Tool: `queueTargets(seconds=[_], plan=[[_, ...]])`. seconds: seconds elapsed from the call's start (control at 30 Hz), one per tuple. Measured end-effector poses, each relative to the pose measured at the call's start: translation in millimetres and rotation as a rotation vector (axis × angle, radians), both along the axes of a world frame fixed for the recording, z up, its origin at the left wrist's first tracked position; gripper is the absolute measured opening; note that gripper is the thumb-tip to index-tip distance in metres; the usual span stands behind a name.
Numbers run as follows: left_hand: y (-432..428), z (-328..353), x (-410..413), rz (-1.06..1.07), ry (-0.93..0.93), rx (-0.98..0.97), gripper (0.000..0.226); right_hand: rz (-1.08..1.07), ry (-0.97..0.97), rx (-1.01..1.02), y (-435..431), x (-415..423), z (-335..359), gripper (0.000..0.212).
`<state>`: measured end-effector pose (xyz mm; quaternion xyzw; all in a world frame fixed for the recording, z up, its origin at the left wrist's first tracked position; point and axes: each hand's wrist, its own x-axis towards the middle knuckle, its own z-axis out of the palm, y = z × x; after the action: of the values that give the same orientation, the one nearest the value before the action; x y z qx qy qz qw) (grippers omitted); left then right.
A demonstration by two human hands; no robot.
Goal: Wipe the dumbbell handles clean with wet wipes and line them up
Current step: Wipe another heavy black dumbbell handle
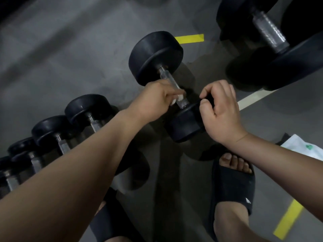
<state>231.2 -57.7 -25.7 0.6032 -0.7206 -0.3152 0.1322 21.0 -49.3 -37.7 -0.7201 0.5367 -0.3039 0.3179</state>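
Observation:
A black dumbbell [155,56] lies on the grey floor in the middle of the view, its metal handle [167,78] running toward me. My left hand [155,100] grips the near part of that handle with a white wet wipe [179,98] wrapped under the fingers. My right hand [220,109] holds the rim of the dumbbell's near weight head [183,124], fingers curled over its edge. To the left, several smaller black dumbbells [87,109] lie side by side in a row, partly hidden by my left forearm.
A larger dumbbell [269,34] sits at the top right. A white wipes packet [304,147] lies at the right edge. My feet in black slippers [234,187] stand just below the dumbbell. Yellow tape marks [190,38] and a pale line [253,100] cross the floor.

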Motion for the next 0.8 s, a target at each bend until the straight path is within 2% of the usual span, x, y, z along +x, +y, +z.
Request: queueTargets(seconds=[0.1, 0.17, 0.33, 0.5, 0.6, 0.73, 0.8], plan=[[5.6, 2.7, -5.5, -0.128, 0.047, 0.146, 0.031, 0.089, -0.029, 0.028, -8.5, -6.4, 1.6, 0.005], [4.7, 2.4, -4.6, -0.104, 0.029, 0.119, 0.03, 0.131, -0.064, 0.064, -17.3, -9.2, 2.9, 0.004], [3.9, -7.1, -0.2, 0.231, 0.002, -0.094, 0.029, 0.216, -0.086, 0.095, -34.3, -6.3, 1.8, 0.006], [10.7, -4.9, -4.6, -0.041, 0.133, 0.084, 0.033, 0.293, -0.06, 0.125, -40.9, -3.3, -1.7, 0.009], [7.8, -5.9, -3.5, 0.079, 0.084, -0.013, 0.033, 0.325, -0.083, 0.193, -48.6, -2.2, -0.6, 0.013], [-0.3, -9.3, 0.7, 0.389, 0.06, -0.116, 0.026, 0.331, -0.127, 0.323, -59.5, 3.4, 1.6, 0.028], [1.2, -9.9, -2.3, 0.336, 0.087, -0.097, 0.026, 0.327, -0.122, 0.325, -59.3, 4.9, 0.6, 0.031]])
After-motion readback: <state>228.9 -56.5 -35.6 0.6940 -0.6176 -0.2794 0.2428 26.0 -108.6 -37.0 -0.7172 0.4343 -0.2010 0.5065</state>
